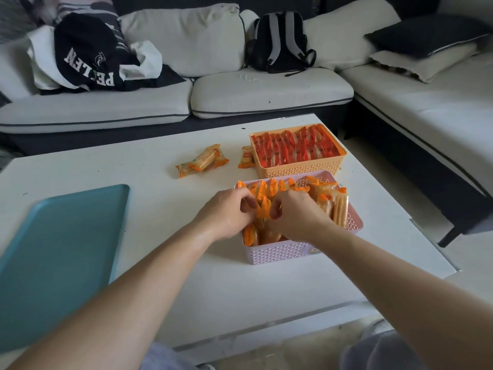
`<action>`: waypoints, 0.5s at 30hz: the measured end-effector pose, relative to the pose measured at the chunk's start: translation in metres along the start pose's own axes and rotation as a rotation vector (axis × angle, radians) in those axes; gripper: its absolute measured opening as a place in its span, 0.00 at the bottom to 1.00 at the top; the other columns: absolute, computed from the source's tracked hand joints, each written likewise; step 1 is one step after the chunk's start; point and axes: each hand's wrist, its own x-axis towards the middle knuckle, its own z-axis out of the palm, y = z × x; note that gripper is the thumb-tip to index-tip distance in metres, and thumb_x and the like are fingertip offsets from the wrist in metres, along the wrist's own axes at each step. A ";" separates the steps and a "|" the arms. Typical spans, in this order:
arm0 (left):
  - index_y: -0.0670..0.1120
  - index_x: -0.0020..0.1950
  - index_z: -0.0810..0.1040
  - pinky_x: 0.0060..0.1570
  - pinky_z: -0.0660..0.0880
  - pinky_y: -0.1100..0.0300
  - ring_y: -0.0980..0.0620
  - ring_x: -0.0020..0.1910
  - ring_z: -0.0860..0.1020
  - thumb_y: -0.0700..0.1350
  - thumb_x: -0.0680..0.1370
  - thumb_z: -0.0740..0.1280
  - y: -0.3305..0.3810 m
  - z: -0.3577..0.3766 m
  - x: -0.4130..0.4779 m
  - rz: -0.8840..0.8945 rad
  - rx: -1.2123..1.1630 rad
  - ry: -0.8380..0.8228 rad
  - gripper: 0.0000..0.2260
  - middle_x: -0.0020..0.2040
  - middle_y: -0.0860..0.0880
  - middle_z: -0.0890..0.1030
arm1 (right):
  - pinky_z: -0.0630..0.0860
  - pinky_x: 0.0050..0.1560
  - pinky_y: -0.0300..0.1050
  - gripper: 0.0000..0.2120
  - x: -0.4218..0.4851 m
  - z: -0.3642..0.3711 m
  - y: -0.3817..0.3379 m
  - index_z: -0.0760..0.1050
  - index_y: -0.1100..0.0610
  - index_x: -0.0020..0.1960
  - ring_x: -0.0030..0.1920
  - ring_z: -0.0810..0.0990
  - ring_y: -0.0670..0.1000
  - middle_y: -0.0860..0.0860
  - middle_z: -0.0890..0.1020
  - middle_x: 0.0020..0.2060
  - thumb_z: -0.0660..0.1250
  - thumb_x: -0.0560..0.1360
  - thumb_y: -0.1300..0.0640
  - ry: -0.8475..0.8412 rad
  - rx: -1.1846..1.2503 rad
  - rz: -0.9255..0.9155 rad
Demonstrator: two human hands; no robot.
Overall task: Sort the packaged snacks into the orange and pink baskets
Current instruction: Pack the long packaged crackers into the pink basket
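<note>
Both hands, left hand (229, 209) and right hand (293, 212), pinch orange cracker packets (262, 206) standing upright in the pink basket (280, 253); loose packets (200, 161) lie on the counter (160, 209) beyond, nearer the left hand.

Both hands, the left hand (229, 209) and the right hand (296, 214), hide the snacks (262, 206) beneath them in the pink basket (280, 253). The tray (53, 249) runs off the left edge. Wrapper print is too small to read.

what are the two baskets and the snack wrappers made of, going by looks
Pink basket and orange basket: likely moulded plastic, matte, with regular perforated lattice walls. Loose snack packs: thin glossy plastic film, probably, with crimped ends and a clear part showing the crackers inside.
</note>
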 end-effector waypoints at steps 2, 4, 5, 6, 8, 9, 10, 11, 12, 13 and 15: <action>0.55 0.52 0.80 0.48 0.79 0.53 0.53 0.46 0.78 0.46 0.80 0.67 0.006 0.002 0.001 0.037 -0.046 0.019 0.05 0.48 0.53 0.81 | 0.74 0.30 0.38 0.04 -0.001 0.008 -0.004 0.82 0.60 0.44 0.32 0.78 0.47 0.53 0.84 0.36 0.71 0.72 0.60 -0.062 0.070 0.021; 0.55 0.51 0.80 0.46 0.79 0.53 0.55 0.44 0.78 0.50 0.80 0.68 0.009 0.007 0.002 0.043 -0.072 -0.014 0.02 0.47 0.54 0.81 | 0.77 0.32 0.38 0.04 0.001 0.005 -0.004 0.83 0.58 0.45 0.35 0.82 0.49 0.52 0.84 0.36 0.70 0.74 0.59 -0.151 0.086 0.023; 0.55 0.50 0.80 0.44 0.79 0.54 0.56 0.43 0.78 0.53 0.80 0.68 0.011 0.008 0.003 0.044 -0.070 -0.036 0.03 0.46 0.55 0.81 | 0.81 0.36 0.40 0.05 0.002 -0.001 -0.002 0.83 0.57 0.47 0.37 0.84 0.51 0.52 0.85 0.37 0.68 0.75 0.60 -0.184 0.082 0.019; 0.55 0.49 0.80 0.44 0.79 0.54 0.57 0.43 0.79 0.54 0.79 0.70 0.011 0.010 0.003 0.043 -0.051 -0.056 0.05 0.45 0.56 0.81 | 0.84 0.39 0.43 0.07 0.001 -0.010 0.001 0.84 0.56 0.48 0.38 0.86 0.52 0.52 0.86 0.38 0.67 0.76 0.61 -0.186 0.091 0.015; 0.55 0.45 0.82 0.45 0.81 0.52 0.57 0.44 0.79 0.54 0.76 0.73 0.009 0.012 0.005 0.040 0.060 -0.092 0.05 0.44 0.56 0.82 | 0.84 0.38 0.41 0.09 -0.001 -0.033 0.011 0.84 0.55 0.50 0.37 0.86 0.50 0.49 0.86 0.38 0.65 0.77 0.63 -0.044 0.125 0.024; 0.55 0.43 0.82 0.46 0.82 0.51 0.57 0.44 0.80 0.54 0.75 0.75 0.008 0.012 0.005 0.036 0.116 -0.105 0.05 0.44 0.57 0.82 | 0.82 0.37 0.40 0.09 -0.003 -0.044 0.017 0.84 0.55 0.51 0.38 0.85 0.49 0.47 0.85 0.40 0.65 0.78 0.63 0.085 0.101 0.035; 0.55 0.42 0.82 0.45 0.82 0.51 0.57 0.44 0.79 0.53 0.74 0.76 0.008 0.011 0.005 0.031 0.156 -0.107 0.05 0.43 0.57 0.82 | 0.78 0.37 0.38 0.10 -0.004 -0.056 0.025 0.83 0.54 0.53 0.40 0.83 0.48 0.47 0.85 0.43 0.65 0.77 0.62 0.196 0.044 0.038; 0.55 0.42 0.82 0.44 0.82 0.53 0.57 0.44 0.79 0.53 0.74 0.76 0.008 0.011 0.005 0.026 0.181 -0.106 0.05 0.43 0.58 0.81 | 0.74 0.38 0.37 0.12 -0.004 -0.066 0.035 0.82 0.52 0.56 0.43 0.81 0.47 0.47 0.84 0.48 0.65 0.77 0.62 0.244 -0.043 0.034; 0.55 0.42 0.82 0.42 0.81 0.55 0.57 0.44 0.79 0.52 0.73 0.77 0.008 0.010 0.005 0.023 0.197 -0.102 0.05 0.43 0.58 0.80 | 0.71 0.39 0.36 0.15 -0.005 -0.074 0.043 0.81 0.49 0.59 0.47 0.78 0.46 0.45 0.84 0.53 0.65 0.76 0.61 0.210 -0.143 0.024; 0.55 0.42 0.81 0.41 0.79 0.56 0.56 0.44 0.78 0.51 0.73 0.77 0.008 0.010 0.005 0.023 0.204 -0.102 0.05 0.43 0.58 0.79 | 0.71 0.42 0.37 0.19 -0.007 -0.080 0.050 0.79 0.46 0.62 0.50 0.76 0.46 0.44 0.83 0.56 0.65 0.75 0.61 0.109 -0.245 0.010; 0.56 0.44 0.81 0.40 0.77 0.57 0.55 0.44 0.78 0.50 0.73 0.77 0.009 0.010 0.005 0.026 0.204 -0.115 0.05 0.43 0.57 0.79 | 0.71 0.52 0.45 0.26 -0.011 -0.082 0.059 0.74 0.40 0.66 0.56 0.73 0.48 0.42 0.80 0.55 0.66 0.73 0.61 -0.089 -0.440 -0.019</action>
